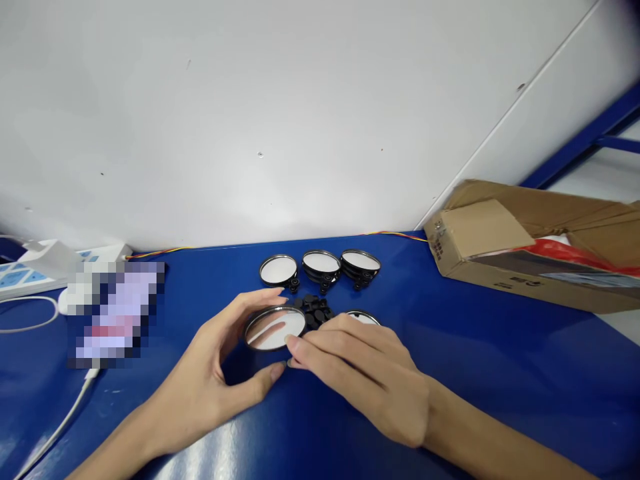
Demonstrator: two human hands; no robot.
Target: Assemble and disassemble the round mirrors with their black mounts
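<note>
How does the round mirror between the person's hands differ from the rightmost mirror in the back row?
The front mirror sits between the left hand and right hand; the back-row mirror lies apart from both.
The front mirror shows a hand's reflection; the back-row mirror looks plain white.
The back-row mirror has a visible black mount; none is visible on the front mirror.
Both are rounded with dark rims.

The round mirror [273,329] is thin and dark-rimmed, glass facing up, partly white and partly streaked by a reflection (whether it touches the table is unclear). Toward its two o'clock, small black parts [315,311] lie heaped; at three o'clock, a second mirror [367,318] lies face up, mostly hidden.
</note>
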